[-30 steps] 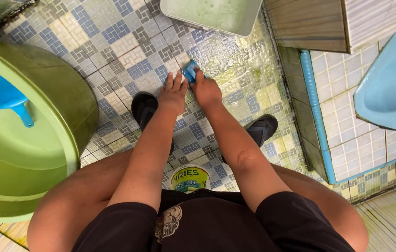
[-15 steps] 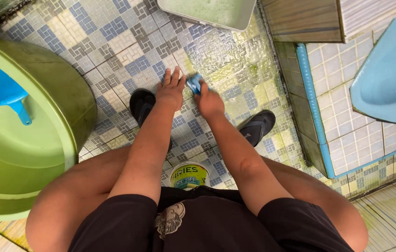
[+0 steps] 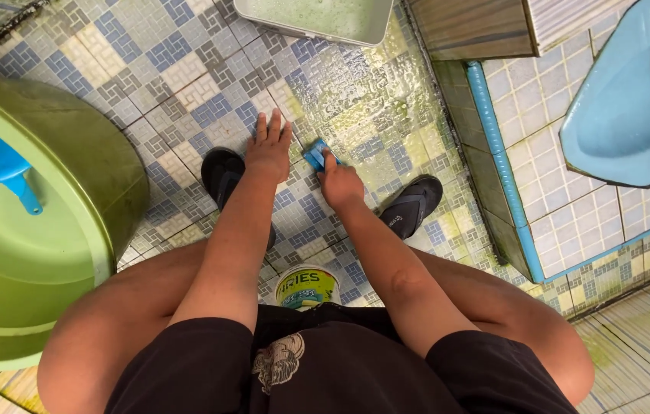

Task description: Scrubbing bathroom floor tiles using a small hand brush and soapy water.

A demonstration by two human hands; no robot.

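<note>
Right hand (image 3: 340, 184) grips blue scrubber (image 3: 313, 153) on wet patterned floor tiles (image 3: 187, 69); left hand (image 3: 267, 146) flat, released.

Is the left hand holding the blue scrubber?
No, the left hand lies flat on the floor tiles; the right hand presses the blue scrubber.

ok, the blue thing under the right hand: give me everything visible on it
The small blue scrubbing pad is mostly covered; only one bright blue, roughly rectangular end shows, so its full shape and material cannot be told. It lies flat on the wet, green-stained patterned tile floor, pressed down by the fingers of the right hand, which close over its near end. It sits ahead of the person's feet, right of the left hand, which is spread flat on the tiles and does not touch it.
</note>
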